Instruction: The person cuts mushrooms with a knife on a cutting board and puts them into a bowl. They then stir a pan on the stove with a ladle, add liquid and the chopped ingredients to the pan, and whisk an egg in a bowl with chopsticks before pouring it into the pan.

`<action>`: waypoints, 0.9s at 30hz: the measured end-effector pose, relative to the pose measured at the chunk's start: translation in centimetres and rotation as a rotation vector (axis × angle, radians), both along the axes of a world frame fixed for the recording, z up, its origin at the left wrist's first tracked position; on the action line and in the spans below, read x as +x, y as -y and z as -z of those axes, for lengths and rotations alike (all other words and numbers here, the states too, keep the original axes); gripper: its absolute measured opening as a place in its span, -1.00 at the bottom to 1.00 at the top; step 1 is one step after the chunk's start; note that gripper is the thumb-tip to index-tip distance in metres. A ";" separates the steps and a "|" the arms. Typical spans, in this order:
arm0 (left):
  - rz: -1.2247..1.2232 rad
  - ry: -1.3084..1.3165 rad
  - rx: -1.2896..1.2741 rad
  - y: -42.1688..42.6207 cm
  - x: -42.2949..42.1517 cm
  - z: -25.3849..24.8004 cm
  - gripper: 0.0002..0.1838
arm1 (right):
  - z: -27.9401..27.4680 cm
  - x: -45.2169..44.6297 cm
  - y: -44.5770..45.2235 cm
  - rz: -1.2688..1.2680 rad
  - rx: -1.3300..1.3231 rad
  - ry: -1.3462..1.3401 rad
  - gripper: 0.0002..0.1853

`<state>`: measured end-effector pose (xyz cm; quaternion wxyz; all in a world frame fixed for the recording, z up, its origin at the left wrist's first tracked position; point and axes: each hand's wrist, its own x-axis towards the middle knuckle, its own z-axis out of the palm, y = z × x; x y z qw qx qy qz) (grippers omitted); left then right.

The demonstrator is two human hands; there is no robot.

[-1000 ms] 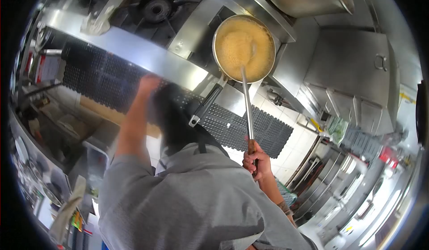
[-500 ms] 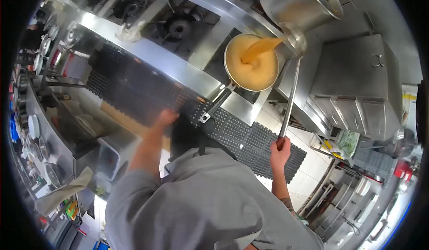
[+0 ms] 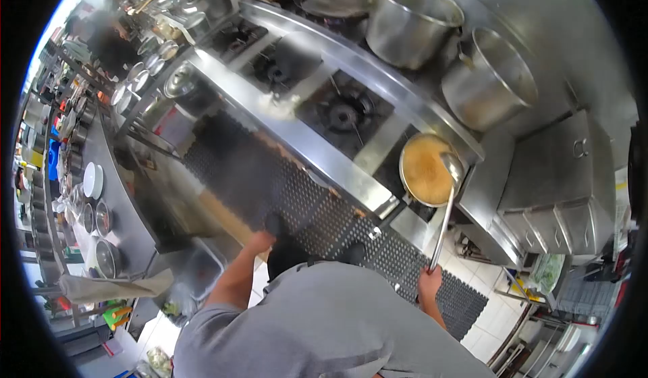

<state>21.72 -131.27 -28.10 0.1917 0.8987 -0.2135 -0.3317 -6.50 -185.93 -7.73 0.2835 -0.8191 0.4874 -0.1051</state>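
Note:
My right hand (image 3: 429, 284) is closed around the handle of a long metal ladle (image 3: 443, 231). The ladle's bowl is over the right side of a round pan (image 3: 403, 177) on the stove's near end, at the liquid's surface. Orange-brown, frothy liquid (image 3: 426, 169) fills much of the pan. My left hand (image 3: 259, 242) hangs beside my body, away from the stove, with its fingers curled and nothing visible in them.
Two tall metal pots (image 3: 413, 27) (image 3: 487, 84) stand behind the stove (image 3: 344, 111). A steel cabinet (image 3: 550, 165) is to the right. Perforated black matting (image 3: 304, 199) covers the floor. Bowls and plates (image 3: 94, 180) line the left counter (image 3: 121, 196).
Liquid was pouring from the raised ladle into the pan; now no stream shows and the ladle is lowered to the pan. The view has shifted, showing more of the stove.

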 end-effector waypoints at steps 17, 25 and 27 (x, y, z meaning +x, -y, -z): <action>-0.914 -0.235 -0.055 -33.7 11.3 1.4 -0.53 | -4.9 21.4 -12.3 0.573 1.073 0.686 -0.61; -0.965 -0.239 -0.087 -36.1 10.4 3.1 -0.56 | -9.3 32.4 -19.2 0.408 1.428 1.224 -0.52; -0.918 -0.315 -0.059 -34.3 10.0 1.1 -0.55 | -8.4 34.7 -20.2 0.388 1.434 1.216 -0.52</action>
